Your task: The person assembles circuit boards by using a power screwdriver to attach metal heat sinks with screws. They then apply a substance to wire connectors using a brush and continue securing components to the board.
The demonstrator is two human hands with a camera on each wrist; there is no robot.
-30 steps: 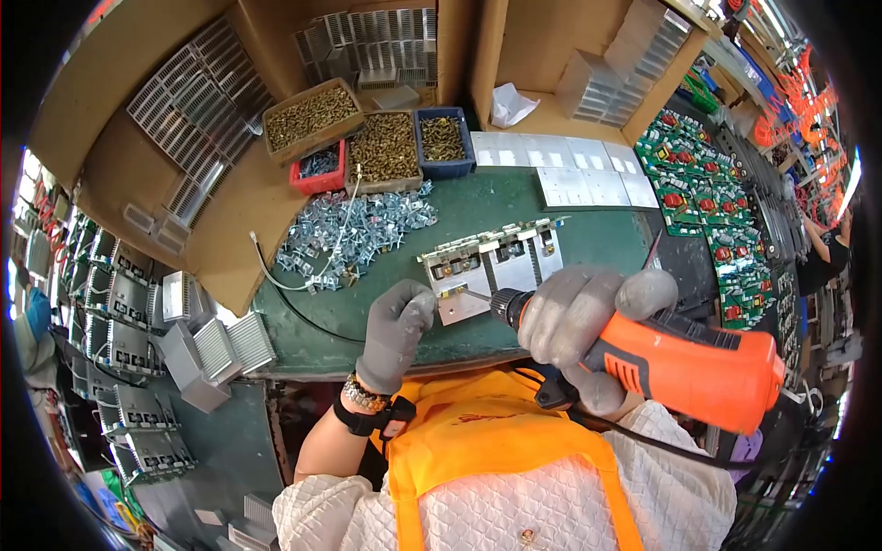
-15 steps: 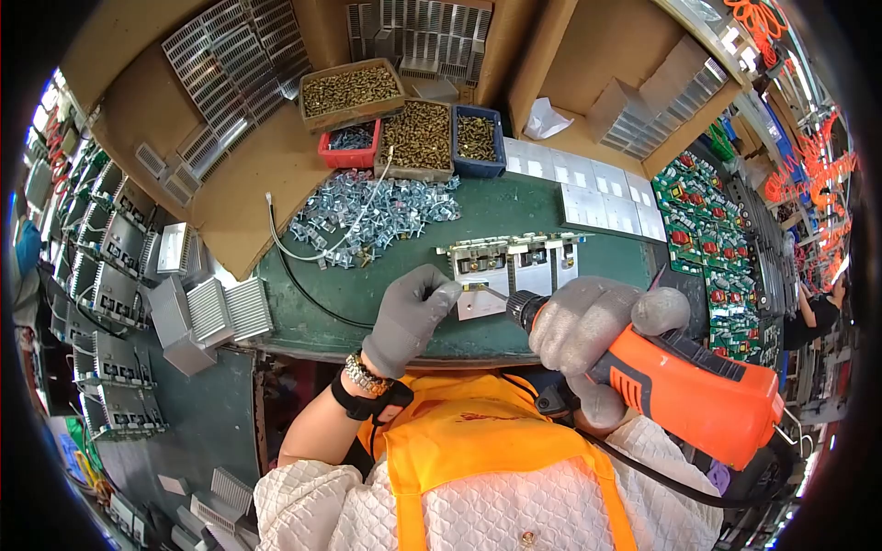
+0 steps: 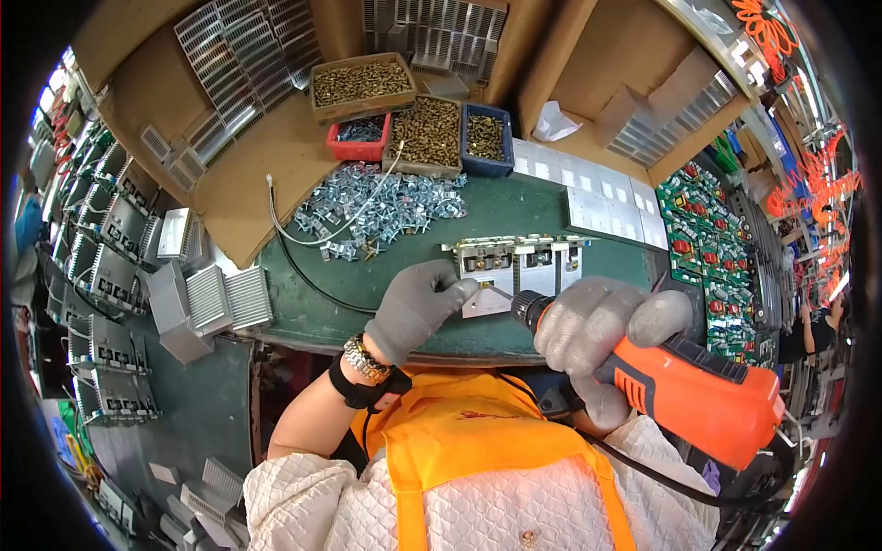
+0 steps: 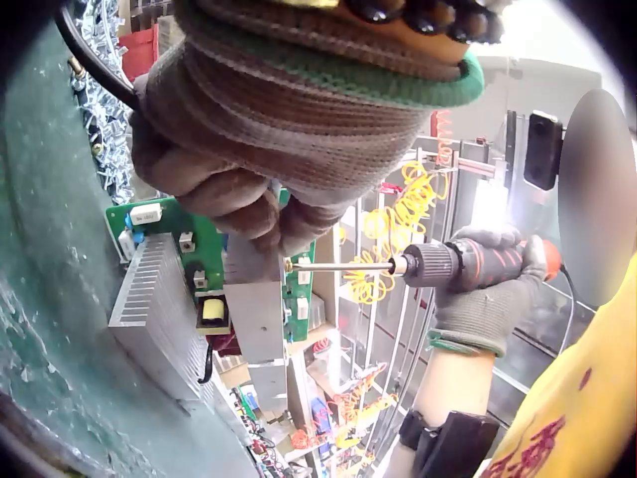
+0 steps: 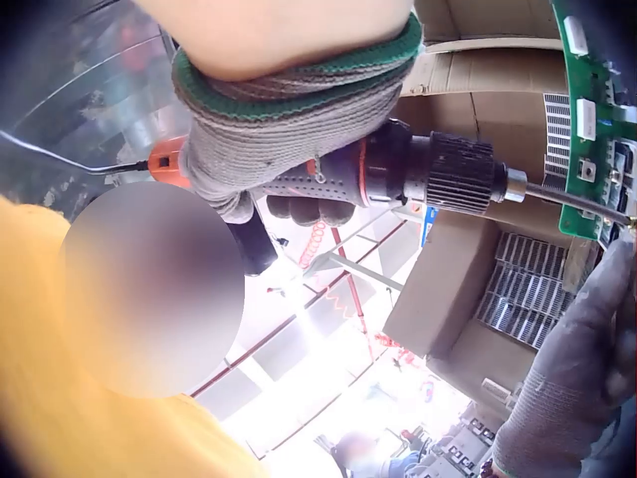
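Centrally, the right fingers clasp an orange power driver; the left fingers touch the board assembly beside the bit, whether pinching unclear. On the worktop, the assembly seems partly joined: one fastening apparently under way, those left uncountable.

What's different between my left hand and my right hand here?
Your left hand touches the metal plate; your right hand grips an orange power screwdriver. A bracelet sits behind your left hand; none shows behind your right hand. Both hands wear grey gloves with green cuffs.
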